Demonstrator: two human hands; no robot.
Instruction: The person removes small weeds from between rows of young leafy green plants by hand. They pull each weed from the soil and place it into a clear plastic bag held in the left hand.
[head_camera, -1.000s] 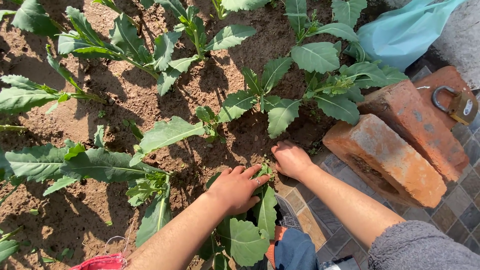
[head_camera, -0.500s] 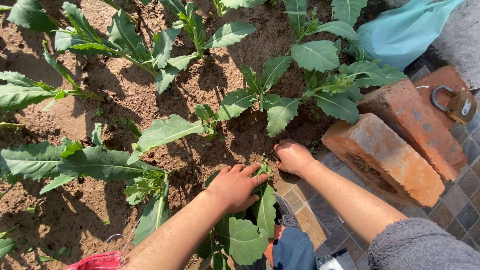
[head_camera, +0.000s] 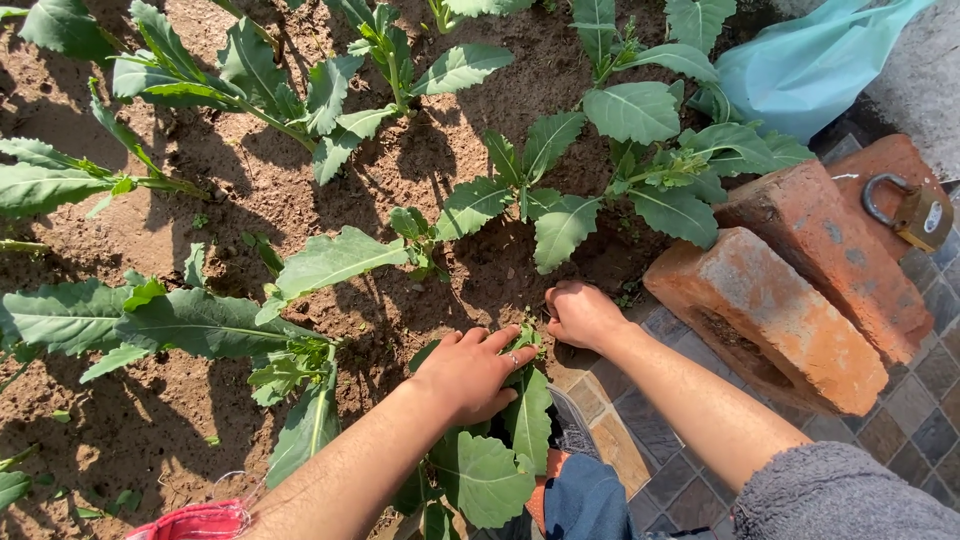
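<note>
My left hand (head_camera: 470, 375) lies flat, fingers apart, on the broad leaves of a leafy green plant (head_camera: 492, 478) at the near edge of the soil bed (head_camera: 250, 190). My right hand (head_camera: 583, 315) is curled into a fist, knuckles down on the soil at the bed's edge, just right of a small green sprig (head_camera: 528, 333) that stands between the two hands. Whether the fist holds anything is hidden. A grey fleece sleeve (head_camera: 840, 495) covers my right upper arm.
Several leafy plants (head_camera: 560, 200) grow across the bed. Two worn red bricks (head_camera: 775, 320) lie on the paving tiles (head_camera: 930, 420) at the right, with a padlock (head_camera: 915, 210) on the farther one. A teal plastic bag (head_camera: 800, 60) lies top right, red cloth (head_camera: 200, 522) bottom left.
My right hand has closed from a loose curl into a tighter fist and shifted slightly toward the sprig. The left hand has stayed on the leaves.
</note>
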